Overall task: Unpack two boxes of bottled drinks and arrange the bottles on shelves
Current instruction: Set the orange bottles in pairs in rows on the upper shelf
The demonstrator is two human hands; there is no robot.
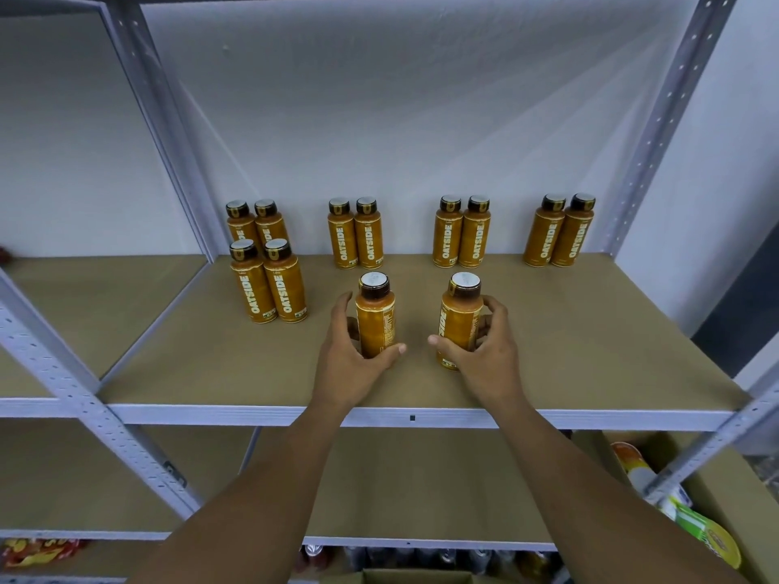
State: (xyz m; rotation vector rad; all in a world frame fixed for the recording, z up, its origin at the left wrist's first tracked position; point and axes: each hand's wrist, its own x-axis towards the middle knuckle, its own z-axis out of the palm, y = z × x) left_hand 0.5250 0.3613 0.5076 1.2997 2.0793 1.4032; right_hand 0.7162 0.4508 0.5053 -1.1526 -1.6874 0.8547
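Bottles of orange oat drink were being set out on the brown shelf (590, 351), and two of them sat mid-board, each in a hand. The left hand (352, 360) had its fingers curled round the left bottle (375, 318), thumb across the front low down. The right hand (489, 351) clamped the right bottle (459, 318) the same way, thumb in front and fingers wrapped behind. Both bottles stood roughly upright, apart from each other, at or just above the board; whether their bases had fully landed could not be told. Behind them along the wall stood three pairs (461, 236), and at the left a block of four (269, 284). The likeliest slip from here was a topple. These bottles looked tall and narrow, so letting go before a base sat flat, or pushing one back too briskly, could tip it into the pairs behind and knock them over. A lesser fault was facing: the left bottle showed small print rather than the brand name, so it would probably need a turn to match.
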